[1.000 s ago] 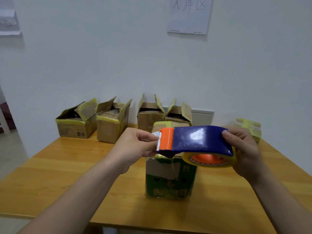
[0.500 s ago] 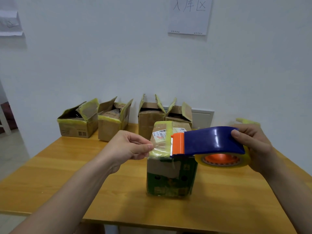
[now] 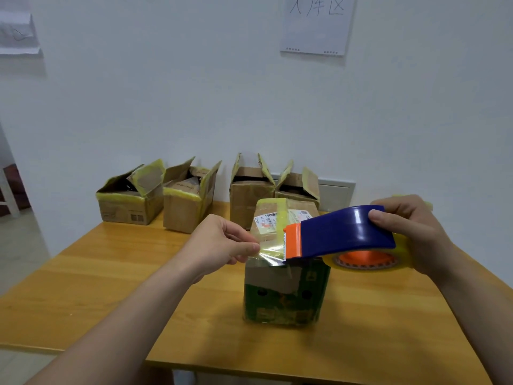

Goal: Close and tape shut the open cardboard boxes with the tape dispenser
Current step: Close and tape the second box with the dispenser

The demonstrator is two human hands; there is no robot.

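Left hand pinches tape; right hand grips dispenser, partly hiding box

open boxes 4 | closed box 1 | tape dispenser 1 | hands 2

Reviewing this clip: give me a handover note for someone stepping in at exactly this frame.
Left hand pinches the tape end, drawn out a short way.
Right hand grips the tape dispenser, held above the front box.
The front box stands on the table with its flaps down; the new strip does not look stuck on yet.
Four open boxes wait along the wall.
Left to do: lay the strip, cut it, then close and tape those four.
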